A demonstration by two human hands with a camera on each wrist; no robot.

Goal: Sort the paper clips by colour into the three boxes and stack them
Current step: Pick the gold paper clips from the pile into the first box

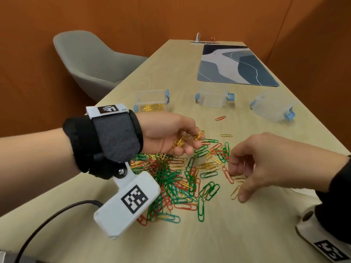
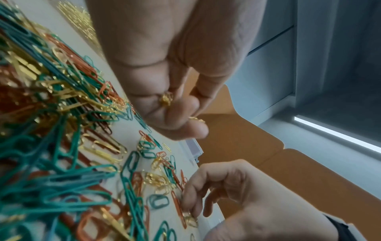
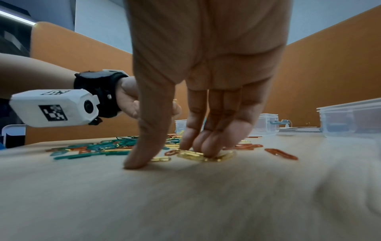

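A mixed pile of green, red and gold paper clips lies spread on the table. My left hand hovers over the pile's far side and grips a bunch of gold clips in its curled fingers; the left wrist view shows the gold clips tucked in the fist. My right hand is at the pile's right edge. Its fingertips press on a few gold clips on the table, with the thumb set down apart. Three clear boxes stand beyond: the left box holds gold clips, the middle box looks empty, the right box lies tilted.
A blue-patterned mat lies at the far end of the table. A grey chair stands at the left. A single red clip and a gold one lie loose between the pile and the boxes.
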